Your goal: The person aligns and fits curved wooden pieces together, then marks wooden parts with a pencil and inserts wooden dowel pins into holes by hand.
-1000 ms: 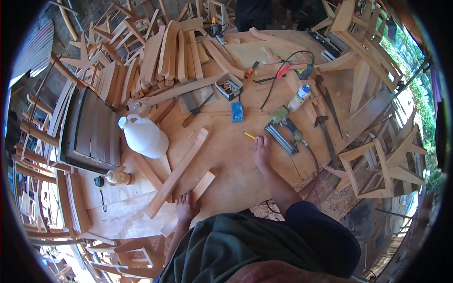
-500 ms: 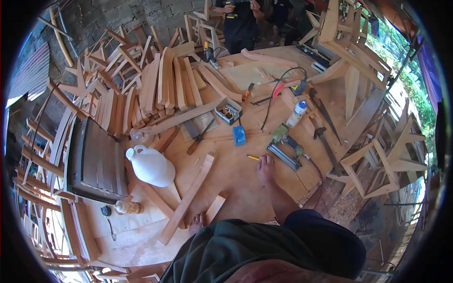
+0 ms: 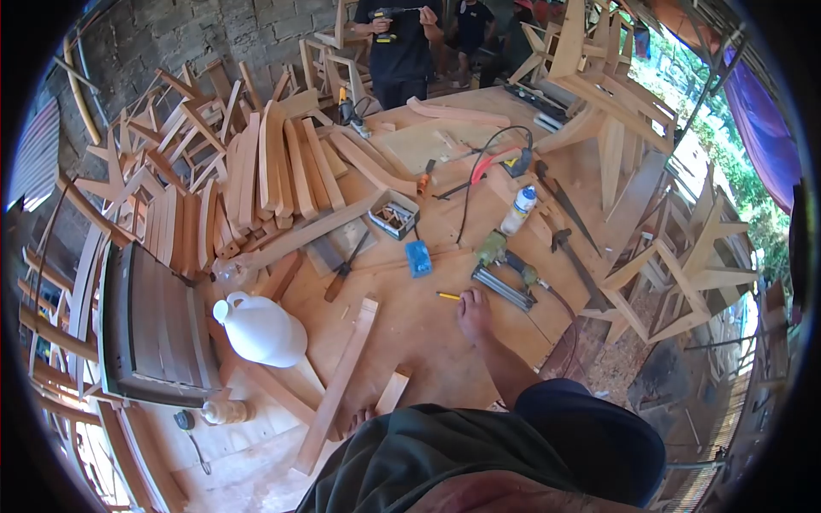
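Observation:
My right hand point(image 3: 475, 316) rests on the wooden worktop point(image 3: 445, 342), its fingers curled round a yellow pencil point(image 3: 449, 296) that points left. Just beyond it lies a green nail gun point(image 3: 492, 250) with a hose attached. Partly hidden by my shirt, my left hand point(image 3: 363, 418) shows only its fingers, spread low at the near edge. Those fingers are between a long wooden strip point(image 3: 340, 385) and a short wood block point(image 3: 393, 390); whether they touch either one I cannot tell.
A white jug point(image 3: 261, 332) and a dark slatted panel point(image 3: 158, 329) are on the left. Curved wood pieces point(image 3: 282, 162) are stacked behind. A box of fasteners point(image 3: 393, 214), blue box point(image 3: 418, 258), glue bottle point(image 3: 518, 211) and clamp point(image 3: 577, 265) lie around. A person point(image 3: 402, 43) holds a drill opposite.
My view has shifted, so most of the scene sits further left and, nearby, lower. Both hands keep about the same places on the worktop, and the pencil stays at my right hand.

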Demonstrator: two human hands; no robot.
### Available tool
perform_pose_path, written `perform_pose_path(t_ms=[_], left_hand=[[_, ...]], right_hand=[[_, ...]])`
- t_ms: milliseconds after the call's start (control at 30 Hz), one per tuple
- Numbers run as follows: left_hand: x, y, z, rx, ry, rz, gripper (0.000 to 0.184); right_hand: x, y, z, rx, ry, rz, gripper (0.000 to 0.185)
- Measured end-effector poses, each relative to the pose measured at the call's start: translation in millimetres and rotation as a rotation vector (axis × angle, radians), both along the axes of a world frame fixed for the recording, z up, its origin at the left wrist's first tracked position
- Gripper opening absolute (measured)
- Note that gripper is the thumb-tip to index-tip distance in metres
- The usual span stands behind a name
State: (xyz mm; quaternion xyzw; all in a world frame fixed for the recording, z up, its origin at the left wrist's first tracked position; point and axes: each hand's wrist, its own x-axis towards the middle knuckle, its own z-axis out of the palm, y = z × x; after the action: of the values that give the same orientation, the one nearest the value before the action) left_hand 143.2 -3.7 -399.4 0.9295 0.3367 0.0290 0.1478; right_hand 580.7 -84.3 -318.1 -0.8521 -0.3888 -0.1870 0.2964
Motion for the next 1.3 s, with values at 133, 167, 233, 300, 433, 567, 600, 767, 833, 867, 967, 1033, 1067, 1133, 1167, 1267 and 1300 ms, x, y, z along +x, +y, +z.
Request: perform_pose_path(t_ms=[133, 167, 233, 300, 433, 567, 600, 767, 833, 867, 967, 1033, 1067, 1133, 1167, 1267, 1300], left_hand=[[0.5, 1.8, -0.4, -0.001, -0.006, -0.009, 0.051], [-0.4, 1.9, -0.2, -0.002, -0.003, -0.013, 0.051], [-0.2, 2.0, -1.2, -0.005, -0.006, -0.014, 0.049], [-0.9, 0.6, -2.1, -0.006, -0.01, -0.018, 0.048], [-3.1, -1.3, -1.6, -0.011, -0.017, -0.018, 0.046], [-4.9, -2.2, -6.5, 0.02, -0.062, -0.026, 0.043], [-5.2, -2.5, -7.4, 0.022, -0.037, -0.029, 0.044], [-4.8, -1.1, -7.5, 0.013, 0.002, -0.039, 0.044], [-5.0, -0.4, -7.5, 0.014, 0.016, -0.046, 0.045], [-5.0, -0.3, -7.6, 0.017, 0.019, -0.046, 0.045], [-5.0, 0.7, -8.0, 0.018, 0.031, -0.049, 0.045], [-4.4, 1.9, -8.5, 0.022, 0.033, -0.048, 0.045], [-4.6, 2.4, -8.6, 0.023, 0.038, -0.049, 0.045], [-5.4, 1.0, -8.6, 0.024, 0.047, -0.054, 0.045], [-5.6, 1.2, -8.5, 0.025, 0.049, -0.057, 0.045], [-8.4, 1.6, -8.4, 0.028, 0.061, -0.064, 0.046], [-7.8, 2.6, -8.9, 0.03, 0.065, -0.066, 0.046]], right_hand=[[-0.6, 0.2, 2.2, 0.004, -0.003, -0.003, 0.011], [-1.3, 0.2, 2.2, 0.008, 0.001, -0.002, 0.011], [-1.0, 0.8, 2.3, 0.011, 0.002, -0.003, 0.011], [-1.9, -0.3, 3.4, 0.009, 0.007, -0.004, 0.011], [-1.7, -0.9, 4.3, 0.004, 0.013, 0.001, 0.01], [-1.3, -0.3, 2.8, -0.014, 0.014, -0.004, 0.01], [-1.1, -0.3, 2.1, -0.007, 0.016, 0.002, 0.01], [-1.2, -0.8, 3.2, -0.025, -0.003, -0.001, 0.011], [-1.4, -1.2, 6.2, -0.027, 0.014, 0.002, 0.011], [-1.7, -1.7, 5.6, -0.028, 0.022, 0.004, 0.011], [-2.6, -1.4, 4.2, -0.027, 0.019, -0.005, 0.011], [-1.0, -0.6, 3.4, -0.03, 0.01, -0.004, 0.011], [-1.6, -0.6, 3.6, -0.033, 0.008, -0.004, 0.011], [-2.1, -0.8, 3.6, -0.032, 0.014, -0.005, 0.011], [-2.1, -1.2, 3.8, -0.031, 0.018, -0.006, 0.011], [-1.6, -0.8, 3.7, -0.025, 0.014, 0.0, 0.011], [-2.1, -0.5, 3.5, -0.028, 0.017, -0.001, 0.011]])
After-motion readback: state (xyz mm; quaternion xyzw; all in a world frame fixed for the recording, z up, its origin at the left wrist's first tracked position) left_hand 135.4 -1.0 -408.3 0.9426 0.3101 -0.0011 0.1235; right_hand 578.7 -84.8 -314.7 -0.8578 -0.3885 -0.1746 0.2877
